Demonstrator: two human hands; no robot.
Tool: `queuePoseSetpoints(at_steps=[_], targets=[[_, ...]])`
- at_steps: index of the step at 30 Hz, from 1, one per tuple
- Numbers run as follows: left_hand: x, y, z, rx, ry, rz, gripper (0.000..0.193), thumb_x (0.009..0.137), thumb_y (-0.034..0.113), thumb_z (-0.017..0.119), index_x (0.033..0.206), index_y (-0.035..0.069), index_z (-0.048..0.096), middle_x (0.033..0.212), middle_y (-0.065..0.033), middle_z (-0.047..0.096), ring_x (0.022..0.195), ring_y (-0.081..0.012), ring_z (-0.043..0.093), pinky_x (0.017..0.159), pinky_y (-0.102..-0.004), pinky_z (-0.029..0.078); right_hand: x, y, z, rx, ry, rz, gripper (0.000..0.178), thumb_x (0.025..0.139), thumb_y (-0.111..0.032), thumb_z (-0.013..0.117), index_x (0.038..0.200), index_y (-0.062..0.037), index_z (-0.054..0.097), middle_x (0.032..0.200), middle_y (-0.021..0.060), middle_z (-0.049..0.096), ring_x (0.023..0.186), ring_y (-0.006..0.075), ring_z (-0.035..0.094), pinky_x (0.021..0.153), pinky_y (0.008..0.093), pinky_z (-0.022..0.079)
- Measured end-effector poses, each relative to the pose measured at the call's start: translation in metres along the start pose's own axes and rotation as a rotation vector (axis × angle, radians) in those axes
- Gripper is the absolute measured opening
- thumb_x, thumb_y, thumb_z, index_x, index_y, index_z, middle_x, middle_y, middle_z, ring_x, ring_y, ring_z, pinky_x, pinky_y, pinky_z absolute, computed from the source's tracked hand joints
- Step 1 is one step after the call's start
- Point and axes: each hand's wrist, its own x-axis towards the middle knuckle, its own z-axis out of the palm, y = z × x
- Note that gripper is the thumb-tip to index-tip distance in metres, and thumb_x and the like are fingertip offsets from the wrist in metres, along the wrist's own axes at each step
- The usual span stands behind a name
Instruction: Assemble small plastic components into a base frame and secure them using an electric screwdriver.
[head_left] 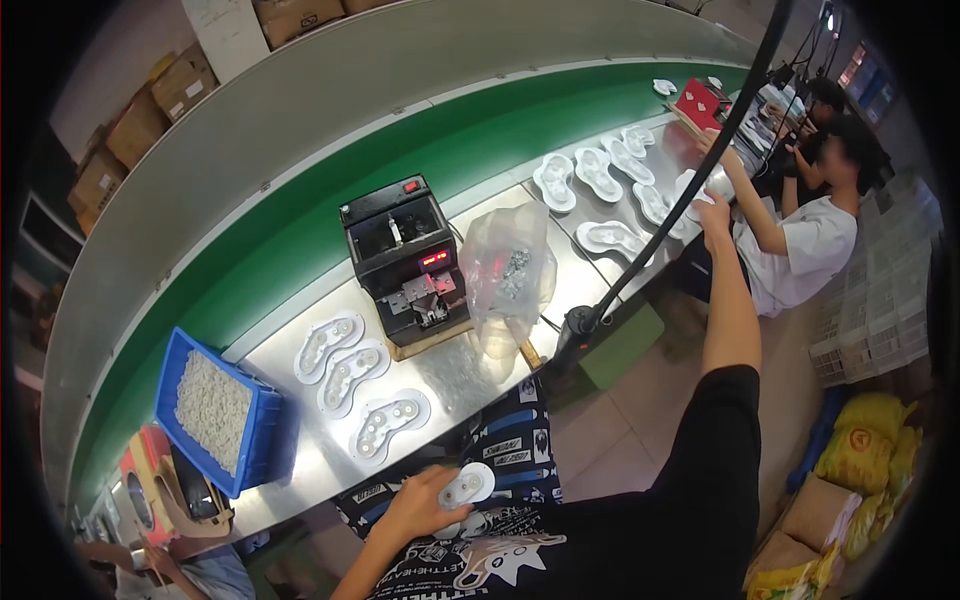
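My left hand [420, 508] is low over my lap and grips a white controller-shaped plastic shell [467, 487] fitted with grey pads. My right arm stretches far out to the right. My right hand [714, 214] is at the edge of the steel table [470, 375], beside a group of several white shells [612, 236]. A white piece [692, 190] lies right at its fingers, but I cannot make out whether the hand grips it. A co-worker's forearm [745, 185] reaches in just above that hand.
Three white shells [358, 375] lie near the table's front edge. Beside them stand a blue bin of small white parts [222, 410], a black machine [403, 258] and a clear bag of metal bits [510, 270]. A green conveyor [300, 230] runs behind. A black hose [680, 200] crosses at right.
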Motion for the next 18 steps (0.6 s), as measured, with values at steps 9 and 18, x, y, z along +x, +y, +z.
queuePoseSetpoints(at_steps=[9, 18], targets=[[-0.042, -0.002, -0.01, 0.027, 0.079, -0.049, 0.062, 0.07, 0.028, 0.085, 0.122, 0.0, 0.067, 0.102, -0.0199, 0.068, 0.091, -0.0381, 0.067, 0.083, -0.0424, 0.055, -0.146, 0.055, 0.036, -0.107, 0.12, -0.362, 0.048, 0.086, -0.008, 0.067, 0.132, 0.0, 0.06, 0.126, 0.0159, 0.068, 0.111, 0.0262, 0.068, 0.097, 0.0353, 0.051], [-0.075, -0.002, -0.076, 0.228, 0.331, 0.054, 0.062, 0.074, 0.018, 0.081, 0.129, -0.003, 0.061, 0.116, -0.021, 0.067, 0.093, -0.0346, 0.069, 0.082, -0.0395, 0.057, -0.512, 0.183, 0.051, 0.279, -0.552, 0.022, 0.025, 0.099, -0.009, 0.058, 0.121, 0.0006, 0.063, 0.113, 0.0092, 0.068, 0.099, 0.0175, 0.066, 0.083, 0.0296, 0.055]])
